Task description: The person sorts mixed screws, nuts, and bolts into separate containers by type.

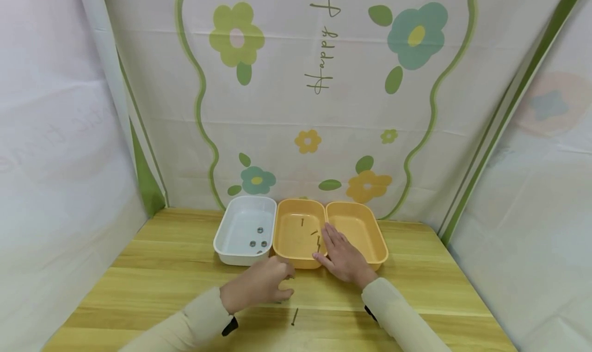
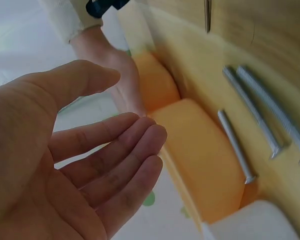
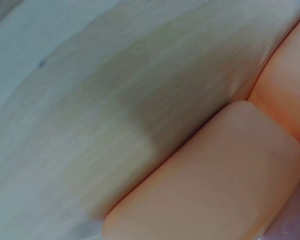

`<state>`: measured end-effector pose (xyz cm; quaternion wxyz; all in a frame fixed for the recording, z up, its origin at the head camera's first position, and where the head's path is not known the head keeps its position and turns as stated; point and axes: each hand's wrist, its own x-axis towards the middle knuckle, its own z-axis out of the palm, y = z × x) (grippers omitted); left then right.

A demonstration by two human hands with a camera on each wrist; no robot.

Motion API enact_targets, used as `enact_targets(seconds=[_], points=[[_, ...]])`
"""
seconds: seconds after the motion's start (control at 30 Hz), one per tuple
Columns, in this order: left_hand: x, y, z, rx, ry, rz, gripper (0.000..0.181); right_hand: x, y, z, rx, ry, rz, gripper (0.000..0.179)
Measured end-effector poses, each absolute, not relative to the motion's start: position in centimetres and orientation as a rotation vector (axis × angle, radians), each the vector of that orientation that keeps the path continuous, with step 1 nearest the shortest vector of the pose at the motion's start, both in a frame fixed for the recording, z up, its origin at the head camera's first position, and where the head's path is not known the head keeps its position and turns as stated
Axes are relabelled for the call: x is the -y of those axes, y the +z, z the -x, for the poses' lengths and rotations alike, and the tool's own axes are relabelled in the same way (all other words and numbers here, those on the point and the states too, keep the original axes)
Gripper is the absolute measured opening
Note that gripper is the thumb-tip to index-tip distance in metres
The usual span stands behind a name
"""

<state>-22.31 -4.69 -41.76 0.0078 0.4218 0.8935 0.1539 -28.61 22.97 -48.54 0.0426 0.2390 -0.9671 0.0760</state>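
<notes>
My left hand (image 1: 260, 285) hovers over the table in front of the trays, its fingers loosely bent and nothing between them. Several long metal screws (image 2: 232, 145) lie on the wood near it, close to the trays' front walls. Another screw (image 1: 294, 317) rests nearer to me. My right hand (image 1: 343, 256) lies with straight fingers over the adjoining rims of the middle orange tray (image 1: 289, 254) and the right orange tray (image 1: 378, 239). A few small screws (image 1: 302, 222) are inside the middle tray. On the left, the white tray (image 1: 221, 239) contains several nuts (image 1: 260, 230).
The three trays stand side by side at the back of the wooden table (image 1: 152, 270), against a white flowered cloth (image 1: 277, 110). Cloth walls (image 1: 532, 187) also close in the left and right sides.
</notes>
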Motion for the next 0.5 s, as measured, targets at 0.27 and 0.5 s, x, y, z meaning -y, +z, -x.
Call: enact_targets(seconds=[0.27,0.5], points=[[4.1,-44.3,20.6,-2.719,0.508,-1.332,0.015,-22.9,-48.5,28.6,2.961,0.237,-0.728,0.087],[3.6,-46.5,19.8,-2.727,0.490,-1.310,0.020,-22.9,-48.8,28.7,2.946,0.231,-0.731,0.087]])
